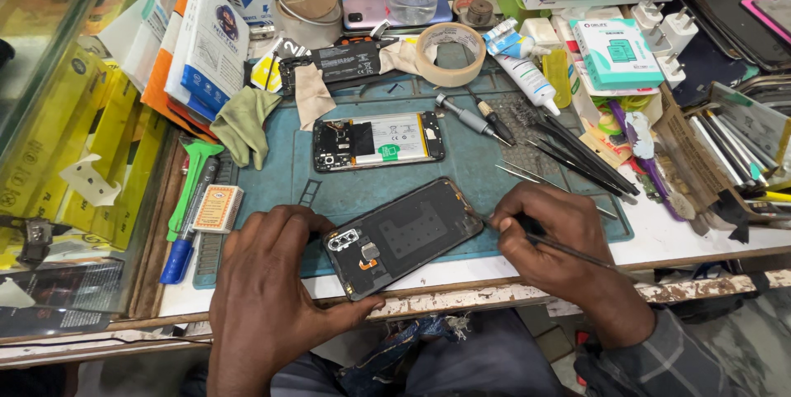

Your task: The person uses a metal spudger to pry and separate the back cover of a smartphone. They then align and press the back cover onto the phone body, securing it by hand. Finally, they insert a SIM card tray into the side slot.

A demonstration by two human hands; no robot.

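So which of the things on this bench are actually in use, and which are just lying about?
In use:
left hand steadying the phone back cover
right hand holding a thin tool
blue mat

Lying about:
opened phone
tape roll
tweezers
green cloth
glue tube

The left hand (272, 282) covers the corner of the phone back cover (404, 236); the thin tool (568, 250) tip beside that cover's right edge is possibly hidden under fingers.
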